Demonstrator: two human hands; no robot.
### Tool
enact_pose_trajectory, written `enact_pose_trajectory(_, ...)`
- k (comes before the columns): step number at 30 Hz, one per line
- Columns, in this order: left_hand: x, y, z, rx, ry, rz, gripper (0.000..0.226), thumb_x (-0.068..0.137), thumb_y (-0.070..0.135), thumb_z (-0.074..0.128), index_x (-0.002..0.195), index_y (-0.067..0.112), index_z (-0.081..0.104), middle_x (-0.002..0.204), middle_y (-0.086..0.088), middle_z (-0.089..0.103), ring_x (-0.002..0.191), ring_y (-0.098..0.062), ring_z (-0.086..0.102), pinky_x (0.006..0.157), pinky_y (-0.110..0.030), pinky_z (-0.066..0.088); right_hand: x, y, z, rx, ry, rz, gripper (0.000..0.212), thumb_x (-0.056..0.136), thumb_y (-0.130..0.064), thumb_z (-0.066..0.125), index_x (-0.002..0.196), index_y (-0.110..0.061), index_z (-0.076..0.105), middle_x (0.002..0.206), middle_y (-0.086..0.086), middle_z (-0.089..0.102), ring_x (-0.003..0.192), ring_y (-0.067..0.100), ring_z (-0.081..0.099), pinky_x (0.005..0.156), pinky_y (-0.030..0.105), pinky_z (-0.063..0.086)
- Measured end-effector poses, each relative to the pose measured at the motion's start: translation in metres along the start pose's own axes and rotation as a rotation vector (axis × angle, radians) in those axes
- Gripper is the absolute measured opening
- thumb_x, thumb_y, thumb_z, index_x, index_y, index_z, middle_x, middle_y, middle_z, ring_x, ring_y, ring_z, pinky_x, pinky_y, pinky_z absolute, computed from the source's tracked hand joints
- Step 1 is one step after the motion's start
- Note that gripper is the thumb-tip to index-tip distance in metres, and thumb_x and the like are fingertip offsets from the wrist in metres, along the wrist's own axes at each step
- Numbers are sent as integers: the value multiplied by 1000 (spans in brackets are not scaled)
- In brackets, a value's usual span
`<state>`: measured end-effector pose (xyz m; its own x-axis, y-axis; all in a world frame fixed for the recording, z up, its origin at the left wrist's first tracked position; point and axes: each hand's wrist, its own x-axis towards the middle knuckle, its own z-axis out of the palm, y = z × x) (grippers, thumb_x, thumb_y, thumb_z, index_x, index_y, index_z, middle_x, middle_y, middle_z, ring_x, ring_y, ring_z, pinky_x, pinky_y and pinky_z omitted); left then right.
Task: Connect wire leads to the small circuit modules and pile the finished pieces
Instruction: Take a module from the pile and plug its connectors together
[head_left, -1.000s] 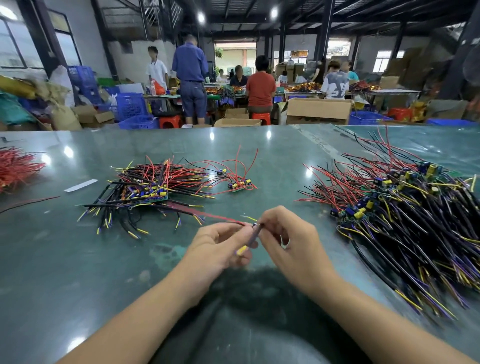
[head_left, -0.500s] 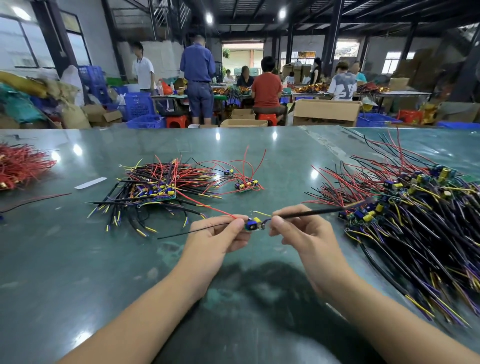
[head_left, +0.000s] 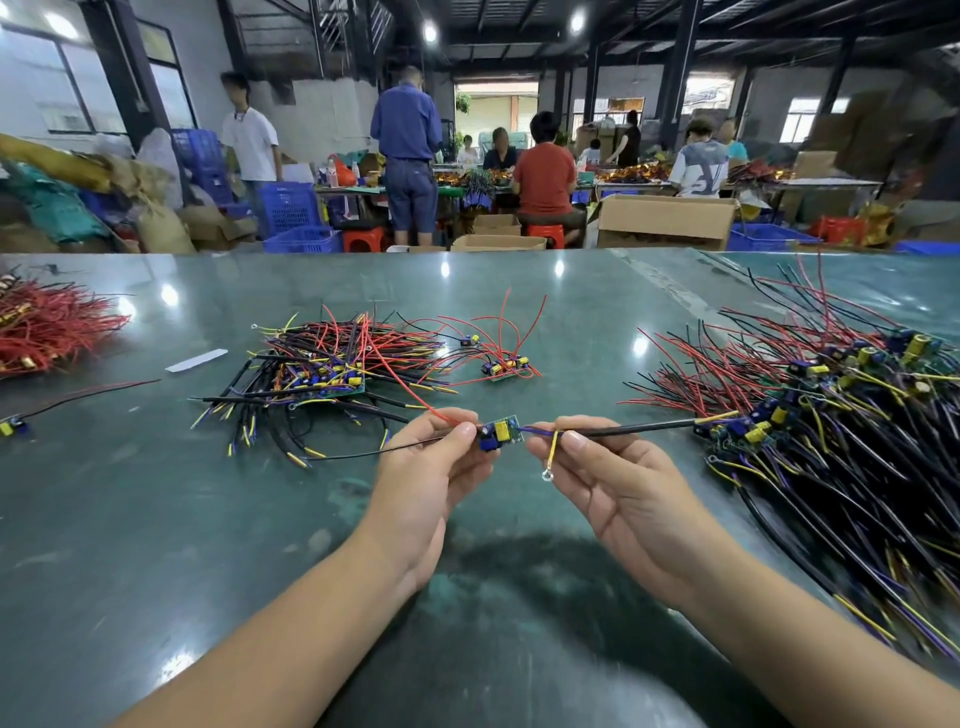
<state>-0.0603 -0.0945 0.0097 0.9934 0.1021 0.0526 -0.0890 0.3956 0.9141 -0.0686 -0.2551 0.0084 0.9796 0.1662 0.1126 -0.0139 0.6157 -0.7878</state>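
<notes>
my left hand (head_left: 426, 478) pinches a small circuit module (head_left: 500, 432) between thumb and fingertips, just above the green table (head_left: 156, 519); my right hand (head_left: 618, 488) pinches the black sleeved lead (head_left: 628, 428) that runs out of the module's right side; a second ago both hands were bunched close together round a folded bundle, and now they have drawn apart, so the piece is stretched out flat between them; a red wire (head_left: 415, 400) and a thin black wire (head_left: 374, 453) trail off to the left from the module, and a short yellow wire with a ring terminal (head_left: 546, 474) dangles beside my right fingers; i judge that the leads are joined and i am straightening the piece for a last look; the smaller pile (head_left: 322, 364) lies ahead to my left, the large heap (head_left: 831, 415) close at my right; which of them takes finished pieces i cannot tell for certain; i guess the small left one, since my hands have edged that way; a loose module (head_left: 506, 366) with red wires sits apart beyond my hands.
</notes>
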Motion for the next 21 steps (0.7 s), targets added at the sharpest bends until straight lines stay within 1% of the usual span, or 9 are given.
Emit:
enact_pose_trajectory(3,1,1,1,0,8,21,18,93,4,51,82,13,62,73,-4,71,64,-11,68,58,-20,55,2,3,-1,-106,60,-65,18,72,-7,63,89,-3,65,84,13,72,80,19,71,70,20,55)
enact_pose_trajectory(6,3,-1,-1,87,55,5,15,95,12,52,82,16,59,70,-1,72,59,-13,68,53,-19,53,1,5,-1,-198,67,-141,20,72,-10,63,91,-3,64,82,11,73,81,17,71,71,19,53)
enact_pose_trajectory(8,5,-1,-3,98,109,1,14,96,13,53,83,17,55,70,-1,72,54,-12,65,50,-18,51,0,5,-1,-216,64,-171,20,72,-11,64,90,-3,64,82,11,73,82,18,71,73,19,53)
enact_pose_trajectory(11,9,3,-7,-9,170,13,15,95,10,52,82,17,52,69,-1,71,47,-6,59,44,-15,47,0,3,-3,-228,65,-186,18,72,-13,64,88,-4,65,81,10,73,83,18,70,76,21,54)
enact_pose_trajectory(15,11,7,-9,-165,154,30,19,97,6,47,83,18,47,74,-5,74,47,-5,57,45,-14,48,2,5,-4,-253,71,-188,11,76,-9,64,86,-6,66,82,12,73,85,20,70,77,21,54)
enact_pose_trajectory(19,15,12,-14,-246,218,102,19,99,7,44,83,16,47,73,-7,72,48,-6,57,47,-15,49,3,5,-5,-273,91,-244,11,69,-17,68,79,-13,71,81,10,73,82,20,71,76,21,54)
enact_pose_trajectory(21,17,14,-17,-228,257,135,17,99,8,46,84,14,48,74,-6,71,48,-6,56,48,-15,49,3,4,-7,-300,114,-270,10,68,-21,69,76,-16,73,80,10,73,81,18,70,74,21,53)
